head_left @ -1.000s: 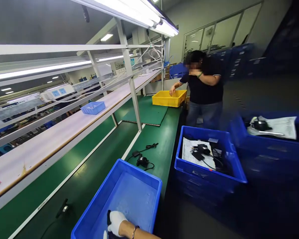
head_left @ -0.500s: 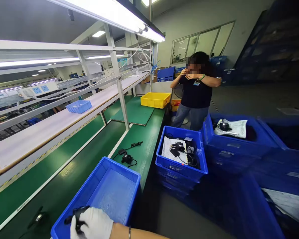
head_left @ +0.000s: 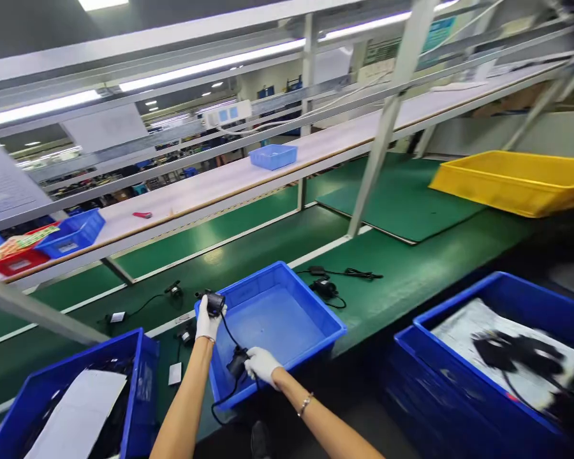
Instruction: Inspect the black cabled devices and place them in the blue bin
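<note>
My left hand (head_left: 206,324), in a white glove, is closed around a black cylindrical device (head_left: 215,303) with a short nozzle, above the left side of a shallow blue bin (head_left: 287,319). A black cable runs down from it to a dark power adapter (head_left: 238,361). Gripping that adapter is my right hand (head_left: 263,366), also gloved, over the bin's near side. More cable hangs over the bin's front edge. The bin's bottom is bare. Right of the bin, a similar black device (head_left: 324,288) with a cable lies on the green bench (head_left: 392,287).
A blue crate (head_left: 143,382) with papers and dark items stands at left. More corded devices (head_left: 173,290) lie behind it. Stacked blue crates (head_left: 488,287) are at right, a yellow bin (head_left: 516,182) farther back. The upper shelf holds a small blue tray (head_left: 273,156). Slanted posts (head_left: 380,146) rise from the bench.
The view has swung left, and the other person is out of sight. Both my hands now show over the blue bin, holding the device and its adapter; earlier, one gloved hand held a black device there.
</note>
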Motion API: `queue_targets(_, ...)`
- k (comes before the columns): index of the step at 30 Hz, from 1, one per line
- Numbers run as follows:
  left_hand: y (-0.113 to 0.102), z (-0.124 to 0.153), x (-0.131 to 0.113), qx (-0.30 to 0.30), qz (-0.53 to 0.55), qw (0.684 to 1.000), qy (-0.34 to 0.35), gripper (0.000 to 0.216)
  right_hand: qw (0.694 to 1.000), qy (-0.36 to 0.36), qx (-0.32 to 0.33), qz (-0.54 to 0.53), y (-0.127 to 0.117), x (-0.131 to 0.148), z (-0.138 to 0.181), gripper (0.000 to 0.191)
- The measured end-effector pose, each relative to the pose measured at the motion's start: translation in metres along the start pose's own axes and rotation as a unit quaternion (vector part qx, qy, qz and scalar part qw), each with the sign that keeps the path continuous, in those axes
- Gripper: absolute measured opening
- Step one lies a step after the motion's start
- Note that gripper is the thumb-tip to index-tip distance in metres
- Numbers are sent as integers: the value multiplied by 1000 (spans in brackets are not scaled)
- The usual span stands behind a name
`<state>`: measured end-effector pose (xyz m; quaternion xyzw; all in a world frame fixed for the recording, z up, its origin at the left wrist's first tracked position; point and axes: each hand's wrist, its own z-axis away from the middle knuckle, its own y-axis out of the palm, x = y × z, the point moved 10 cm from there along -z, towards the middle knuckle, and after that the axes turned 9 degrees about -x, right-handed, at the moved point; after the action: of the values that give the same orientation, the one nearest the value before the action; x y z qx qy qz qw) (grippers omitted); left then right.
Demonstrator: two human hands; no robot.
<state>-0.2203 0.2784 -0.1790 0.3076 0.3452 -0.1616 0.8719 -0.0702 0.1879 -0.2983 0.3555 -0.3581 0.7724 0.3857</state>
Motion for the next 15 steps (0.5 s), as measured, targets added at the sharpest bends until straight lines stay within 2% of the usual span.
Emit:
queue_targets(2, -12, -4, -5, -8, -4, 1000, 1, 30, 999, 27, -3, -45, -6, -10, 1, 30)
queue_targets(5, -26, -7, -8, -12, -15, 1000, -8, 34, 993, 58, -31, -101, -28, -25, 4, 28)
queue_targets(8, -30, -6, 0, -1, -35, 999, -32, 36, 984, 85, -63, -140, -49, -34, 3, 30)
queue_targets(12, -16, 5, 16, 24, -43, 997, -61, 35, 977, 110, -86, -159, -62, -29, -4, 32)
queue_targets(15, 2, 25, 27, 38, -26, 995, -91, 34, 981, 93, -78, -150, -66, -14, 3, 31)
